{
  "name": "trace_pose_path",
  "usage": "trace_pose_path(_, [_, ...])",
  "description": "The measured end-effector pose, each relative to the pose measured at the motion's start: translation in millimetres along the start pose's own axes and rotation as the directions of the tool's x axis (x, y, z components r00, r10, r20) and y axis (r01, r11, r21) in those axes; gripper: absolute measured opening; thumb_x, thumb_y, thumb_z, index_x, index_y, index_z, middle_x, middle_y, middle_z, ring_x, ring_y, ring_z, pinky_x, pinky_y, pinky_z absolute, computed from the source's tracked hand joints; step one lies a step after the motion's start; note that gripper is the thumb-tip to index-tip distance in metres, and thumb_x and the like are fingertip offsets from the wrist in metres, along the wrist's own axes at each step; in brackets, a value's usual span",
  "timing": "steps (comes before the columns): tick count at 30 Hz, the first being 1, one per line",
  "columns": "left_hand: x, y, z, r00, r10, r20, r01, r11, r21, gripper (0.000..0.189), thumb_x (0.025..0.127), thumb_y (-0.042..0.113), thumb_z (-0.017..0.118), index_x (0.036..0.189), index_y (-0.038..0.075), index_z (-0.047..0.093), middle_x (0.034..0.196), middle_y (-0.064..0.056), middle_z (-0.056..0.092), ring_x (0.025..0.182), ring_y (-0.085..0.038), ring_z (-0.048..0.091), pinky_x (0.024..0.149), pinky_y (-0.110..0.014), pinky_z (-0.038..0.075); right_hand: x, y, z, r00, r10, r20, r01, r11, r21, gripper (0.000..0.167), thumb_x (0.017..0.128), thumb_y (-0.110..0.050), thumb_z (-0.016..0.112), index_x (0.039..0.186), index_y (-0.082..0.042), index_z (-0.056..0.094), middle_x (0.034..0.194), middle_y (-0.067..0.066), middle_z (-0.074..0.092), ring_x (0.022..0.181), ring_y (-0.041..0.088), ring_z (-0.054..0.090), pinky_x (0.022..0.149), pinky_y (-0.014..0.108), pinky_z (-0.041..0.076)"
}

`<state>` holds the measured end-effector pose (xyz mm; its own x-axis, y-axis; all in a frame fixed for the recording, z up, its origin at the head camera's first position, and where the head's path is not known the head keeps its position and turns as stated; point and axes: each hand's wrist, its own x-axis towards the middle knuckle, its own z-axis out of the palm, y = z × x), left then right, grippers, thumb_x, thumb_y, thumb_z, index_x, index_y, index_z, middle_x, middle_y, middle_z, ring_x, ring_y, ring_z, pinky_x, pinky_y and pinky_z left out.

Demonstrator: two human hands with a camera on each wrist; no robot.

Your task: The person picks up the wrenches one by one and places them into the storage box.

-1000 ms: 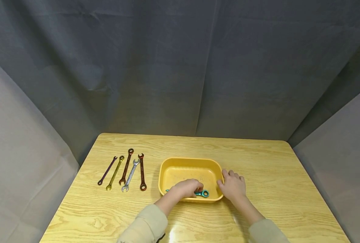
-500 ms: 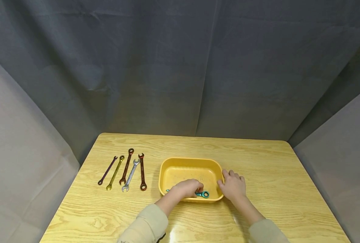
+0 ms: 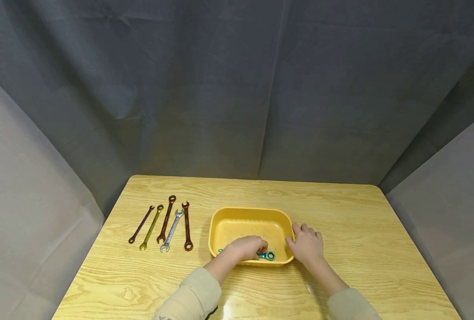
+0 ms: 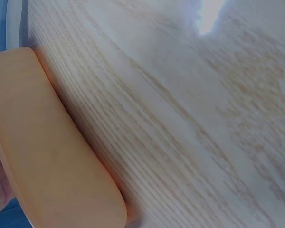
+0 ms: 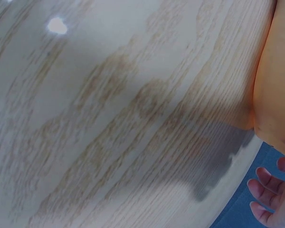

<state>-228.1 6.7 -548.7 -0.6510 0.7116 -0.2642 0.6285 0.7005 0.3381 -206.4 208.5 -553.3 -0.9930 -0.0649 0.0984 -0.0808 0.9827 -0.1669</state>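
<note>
A yellow plastic tub (image 3: 245, 213) stands mid-table in the head view. My left hand (image 3: 245, 247) reaches over its near side, its curled fingers gripping a teal combination ratchet wrench (image 3: 270, 255) low inside. The ring end shows right of the fingers; the hand hides the middle of the shaft. At the tub's right rim is my right hand (image 3: 308, 245), thumb over the edge and fingers outside, holding the tub. In the left wrist view, the tub's outer wall (image 4: 57, 142) covers most of that hand. The right wrist view catches several loosely bent fingers (image 5: 266, 187) beside the tub.
Several wrenches lie left of the tub: purple (image 3: 142, 224), yellow-green (image 3: 151, 227), two dark red ones, the left one (image 3: 166, 220) and the right one (image 3: 187, 226), and silver (image 3: 172, 231). The wooden table (image 3: 341, 204) ends at grey curtains (image 3: 205, 89).
</note>
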Motion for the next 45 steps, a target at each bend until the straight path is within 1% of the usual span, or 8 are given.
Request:
trace_pose_path(7, [-3.2,-3.1,-1.4,0.998,0.04,-0.043,-0.04,0.999,0.004,0.005,0.083,0.017,0.065,0.087,0.017,0.061,0.074,0.012,0.051,0.066,-0.003,0.045,0.059,-0.016,0.04,1.0,-0.1,0.6,1.0,0.002,0.007,-0.002,1.0,0.002,0.043,0.085,-0.036,0.054,0.116,-0.006,0.052,0.102,0.018,0.056,0.09,0.037,0.054,0.078,0.055,0.038])
trace_pose_path(11, [-5.0,-5.9,-2.9,0.989,0.086,-0.118,-0.079,0.995,0.069,0.006,0.084,0.02,0.063,0.09,0.018,0.062,0.075,0.013,0.052,0.065,-0.002,0.046,0.059,-0.016,0.039,2.2,-0.7,-0.3,1.0,0.006,0.007,-0.006,1.0,-0.001,0.041,0.086,-0.036,0.053,0.115,-0.006,0.052,0.101,0.017,0.056,0.089,0.037,0.053,0.077,0.054,0.038])
trace_pose_path(16, [-6.6,-9.1,-5.0,0.975,0.119,-0.187,-0.088,0.982,0.166,0.008,0.085,0.026,0.061,0.089,0.019,0.06,0.076,0.013,0.053,0.064,-0.002,0.046,0.062,-0.021,0.038,3.0,-1.1,-1.7,1.0,0.006,0.021,-0.006,1.0,0.001,0.042,0.086,-0.035,0.053,0.116,-0.006,0.052,0.102,0.017,0.055,0.09,0.037,0.053,0.079,0.054,0.038])
trace_pose_path(21, [-6.5,-13.8,-4.3,0.966,0.116,-0.232,-0.05,0.961,0.272,0.019,0.087,0.03,0.055,0.103,0.021,0.06,0.096,0.009,0.06,0.086,-0.008,0.056,0.081,-0.031,0.044,2.8,-1.0,-2.1,1.0,0.007,0.023,-0.007,1.0,-0.002,0.044,0.086,-0.036,0.053,0.118,-0.006,0.051,0.103,0.018,0.056,0.091,0.037,0.053,0.079,0.055,0.038])
trace_pose_path(25, [-8.8,-20.9,-2.0,0.955,0.104,-0.277,-0.005,0.942,0.337,0.03,0.087,0.031,0.052,0.116,0.022,0.057,0.111,0.005,0.06,0.105,-0.014,0.054,0.094,-0.039,0.04,1.9,-1.3,-2.4,1.0,0.009,0.02,-0.009,1.0,0.001,0.043,0.086,-0.036,0.053,0.117,-0.006,0.051,0.103,0.017,0.056,0.091,0.037,0.053,0.078,0.054,0.038])
trace_pose_path(31, [-15.7,-32.2,-2.7,0.919,0.091,-0.383,0.07,0.919,0.387,0.033,0.088,0.034,0.052,0.119,0.023,0.056,0.115,0.003,0.058,0.11,-0.017,0.051,0.098,-0.043,0.038,1.5,-0.4,1.1,1.0,0.011,0.003,-0.011,1.0,0.004,0.041,0.086,-0.037,0.053,0.115,-0.008,0.052,0.101,0.016,0.056,0.089,0.035,0.054,0.077,0.053,0.039])
trace_pose_path(36, [-21.3,-38.2,-11.0,0.88,0.099,-0.466,0.116,0.904,0.411,0.033,0.086,0.034,0.054,0.117,0.023,0.057,0.111,0.004,0.058,0.104,-0.016,0.053,0.094,-0.04,0.04,1.2,0.3,0.8,1.0,0.01,0.012,-0.01,1.0,0.009,0.041,0.086,-0.036,0.053,0.115,-0.007,0.052,0.1,0.017,0.056,0.088,0.036,0.053,0.077,0.053,0.038])
trace_pose_path(45, [-32.7,-52.5,-27.0,0.814,0.048,-0.579,0.188,0.922,0.34,0.027,0.085,0.03,0.057,0.11,0.02,0.058,0.104,0.002,0.058,0.095,-0.016,0.052,0.085,-0.036,0.04,1.9,1.6,2.7,1.0,0.016,0.023,-0.016,1.0,0.01,0.04,0.086,-0.037,0.052,0.114,-0.007,0.052,0.101,0.016,0.056,0.089,0.036,0.053,0.077,0.053,0.038])
